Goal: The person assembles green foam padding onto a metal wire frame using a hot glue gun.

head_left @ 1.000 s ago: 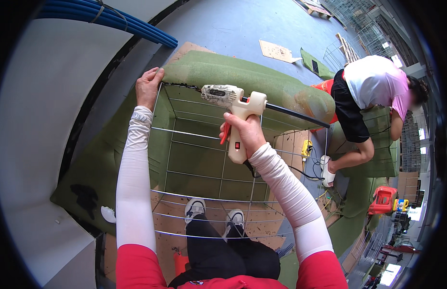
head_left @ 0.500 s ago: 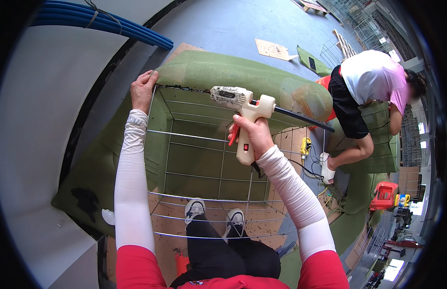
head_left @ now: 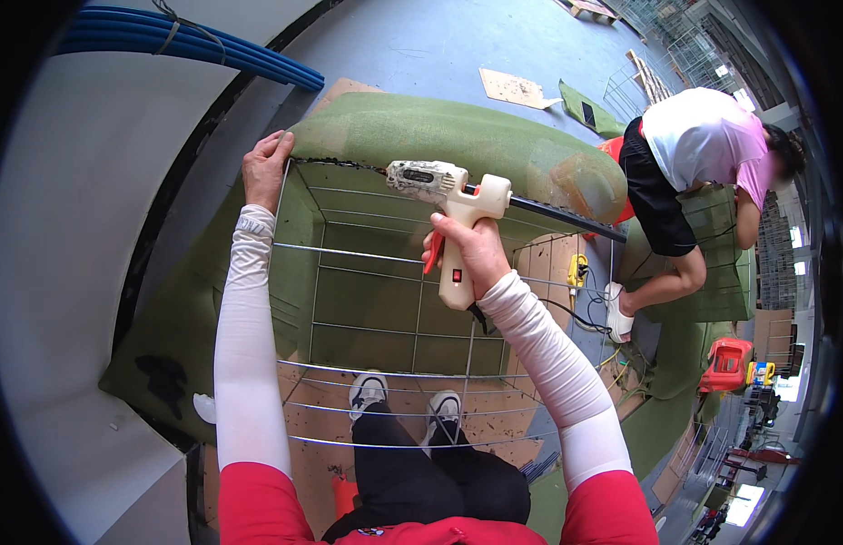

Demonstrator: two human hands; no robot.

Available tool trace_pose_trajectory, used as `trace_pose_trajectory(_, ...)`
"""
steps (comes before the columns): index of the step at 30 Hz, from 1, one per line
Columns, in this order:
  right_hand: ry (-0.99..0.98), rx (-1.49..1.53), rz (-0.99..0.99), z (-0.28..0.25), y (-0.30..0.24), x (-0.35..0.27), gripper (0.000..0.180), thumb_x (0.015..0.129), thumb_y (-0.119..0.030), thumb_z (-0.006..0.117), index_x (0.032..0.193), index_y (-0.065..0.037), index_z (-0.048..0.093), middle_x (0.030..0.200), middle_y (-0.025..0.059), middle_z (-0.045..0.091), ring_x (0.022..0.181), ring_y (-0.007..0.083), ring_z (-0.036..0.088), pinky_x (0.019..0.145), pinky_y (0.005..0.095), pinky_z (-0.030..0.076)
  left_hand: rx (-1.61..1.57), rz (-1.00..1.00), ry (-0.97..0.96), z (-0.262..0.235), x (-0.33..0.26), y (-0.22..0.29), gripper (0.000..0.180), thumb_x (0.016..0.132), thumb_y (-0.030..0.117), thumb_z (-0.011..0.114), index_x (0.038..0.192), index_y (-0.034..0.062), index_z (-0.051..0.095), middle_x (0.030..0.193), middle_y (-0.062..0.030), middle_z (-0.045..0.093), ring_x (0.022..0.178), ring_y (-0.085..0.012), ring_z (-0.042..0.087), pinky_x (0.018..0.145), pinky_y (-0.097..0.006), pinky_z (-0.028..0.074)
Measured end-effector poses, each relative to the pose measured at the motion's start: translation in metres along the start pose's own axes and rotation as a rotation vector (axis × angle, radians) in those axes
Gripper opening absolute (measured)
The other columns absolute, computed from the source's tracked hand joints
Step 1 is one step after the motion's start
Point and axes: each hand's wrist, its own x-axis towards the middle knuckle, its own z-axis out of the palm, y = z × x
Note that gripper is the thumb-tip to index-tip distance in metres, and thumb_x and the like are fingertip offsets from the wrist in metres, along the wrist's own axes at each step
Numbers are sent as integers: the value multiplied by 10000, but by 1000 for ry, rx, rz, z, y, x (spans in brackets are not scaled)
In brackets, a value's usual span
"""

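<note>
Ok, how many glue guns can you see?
1: the cream glue gun in the right hand, pointing left beside the green covering. Any others could be hidden behind the co-worker.

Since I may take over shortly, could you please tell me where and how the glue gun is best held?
Probably grip the glue gun by its pale handle, coming from the right: the handle hangs off the gun's underside, with the red trigger on its left. The right hand grips there, clear of the dark-smeared front end.
</note>
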Motion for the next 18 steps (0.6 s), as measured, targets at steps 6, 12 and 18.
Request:
trace_pose_trajectory(6, 6, 6, 2, 2, 1, 0, 224, 834, -206, 606, 909, -12, 522, 692, 102, 612, 578, 189, 628, 474, 268, 471, -1, 9, 0, -1, 0, -2, 287, 815, 267, 663, 908, -3, 696, 1042, -147, 640, 1066, -214, 553, 896, -294, 401)
trace_pose_trajectory(12, 7, 11, 7, 4, -1, -1, 220, 835, -205, 605, 911, -15, 523, 691, 101, 611, 579, 188, 628, 473, 267, 470, 5, -1, 2, -2, -2, 2, 285, 814, 264, 665, 910, -2, 696, 1045, -147, 640, 1062, -210, 555, 891, -293, 405)
trace_pose_trajectory(18, 29, -12, 2, -1, 2, 0, 216, 837, -206, 602, 905, -15, 530, 689, 96, 612, 583, 182, 629, 476, 262, 468, 6, -11, 1, -4, -1, -2, 290, 812, 267, 668, 915, -3, 695, 1049, -143, 639, 1058, -212, 557, 889, -294, 407)
